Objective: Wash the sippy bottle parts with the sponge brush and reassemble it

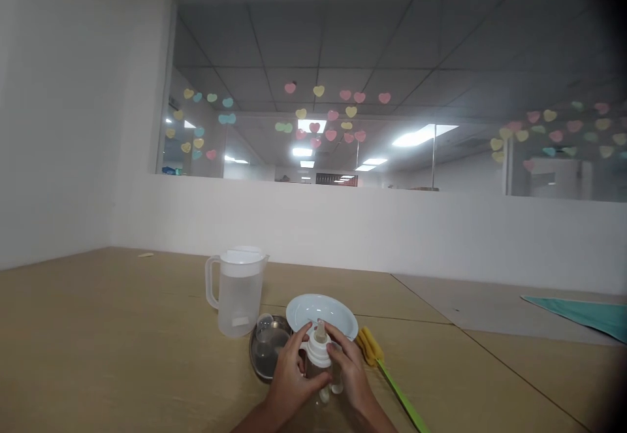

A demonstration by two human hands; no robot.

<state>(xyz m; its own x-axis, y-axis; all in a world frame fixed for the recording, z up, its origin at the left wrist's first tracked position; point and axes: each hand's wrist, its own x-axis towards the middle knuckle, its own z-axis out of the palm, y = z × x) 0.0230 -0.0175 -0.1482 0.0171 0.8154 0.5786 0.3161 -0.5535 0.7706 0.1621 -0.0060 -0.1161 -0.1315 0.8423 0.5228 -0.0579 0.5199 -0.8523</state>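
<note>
Between both hands, near the table's front, a baby bottle stands roughly upright. It has a clear nipple on top, a white collar and what look like handles low at its side. My left hand is closed around its left side, thumb across the front. From the right, my right hand grips the collar with thumb and fingers. Just behind the bottle lies a pale blue-white bowl, partly covered by my fingers. A metal dish with a clear rounded cap in it sits beside my left hand.
A translucent plastic pitcher stands behind the metal dish. To the right lies a bottle brush with a yellow sponge head and green handle. A teal cloth is at the far right. Behind the table rises a wall with a window.
</note>
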